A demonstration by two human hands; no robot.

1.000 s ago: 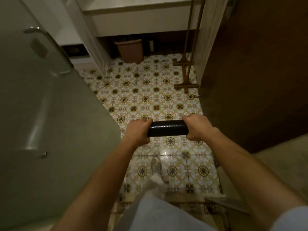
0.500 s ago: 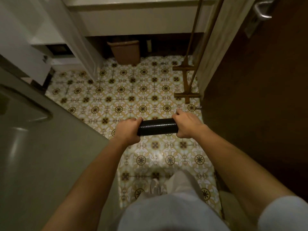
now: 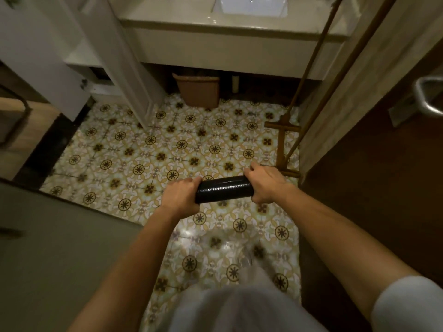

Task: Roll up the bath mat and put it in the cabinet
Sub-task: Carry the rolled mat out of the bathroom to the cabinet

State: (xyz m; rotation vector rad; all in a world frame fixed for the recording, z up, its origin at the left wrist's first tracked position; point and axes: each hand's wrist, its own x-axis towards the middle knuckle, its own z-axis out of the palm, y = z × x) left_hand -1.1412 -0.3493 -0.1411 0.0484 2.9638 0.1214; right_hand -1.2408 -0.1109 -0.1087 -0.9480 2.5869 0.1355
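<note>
The bath mat (image 3: 224, 190) is a tight black glossy roll, held level at waist height over the patterned tile floor (image 3: 148, 154). My left hand (image 3: 181, 196) grips its left end and my right hand (image 3: 266, 184) grips its right end. Ahead stands a pale vanity cabinet (image 3: 215, 51) with a white sink (image 3: 249, 6) on top and an open dark space beneath it. No cabinet door is seen open.
A brown waste bin (image 3: 197, 91) sits under the vanity. A wooden ladder rack (image 3: 287, 140) leans at the right beside a pale door frame (image 3: 354, 92). A dark wooden door (image 3: 383, 176) with a metal handle (image 3: 429, 94) is right; a glass panel (image 3: 60, 248) fills the lower left.
I have stepped forward into the bathroom with the roll in both hands. The vanity and sink have come closer, and the glass panel has slid away to the lower left.
</note>
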